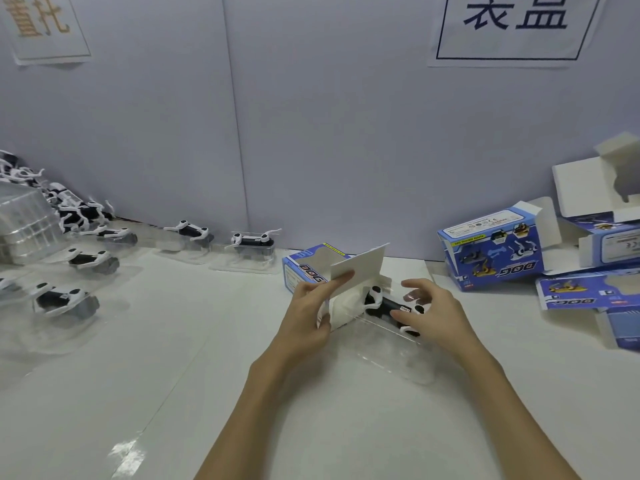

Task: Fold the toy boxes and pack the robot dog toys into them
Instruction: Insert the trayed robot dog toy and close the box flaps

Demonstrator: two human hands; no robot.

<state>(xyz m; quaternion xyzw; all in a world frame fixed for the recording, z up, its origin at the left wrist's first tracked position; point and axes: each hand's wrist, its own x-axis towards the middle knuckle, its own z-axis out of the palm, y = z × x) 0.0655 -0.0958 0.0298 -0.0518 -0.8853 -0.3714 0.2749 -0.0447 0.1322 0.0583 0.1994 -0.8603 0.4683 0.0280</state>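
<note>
From the head camera we look down on a glossy white table [207,393] that runs back to a pale grey partition wall [311,133]. Two paper signs hang on that wall, one with orange characters at the upper left [45,26] and one with dark blue characters at the upper right [516,26].

Near the middle of the table, close to the wall, we see a blue toy box [304,271] lying on its side, its white flap [360,271] raised. Our left hand [308,317] pinches that flap and the box's open end between thumb and fingers. Our right hand [433,313] has its fingers curled around a black-and-white robot dog toy [388,303] in a clear plastic tray [391,341], which sits at the box's open mouth; we cannot tell how far in it has gone.

Along the left edge lie more robot dogs in clear trays [65,299], with two near the wall [252,242], a loose heap of dogs in the far left corner [69,209] and a stack of clear trays [24,230] beside it. On the right, a folded blue box [491,251] stands by the wall, with opened and flattened boxes [595,237] crowding the right edge.

The widest bare stretch of table lies in front of and to the left of our forearms.
</note>
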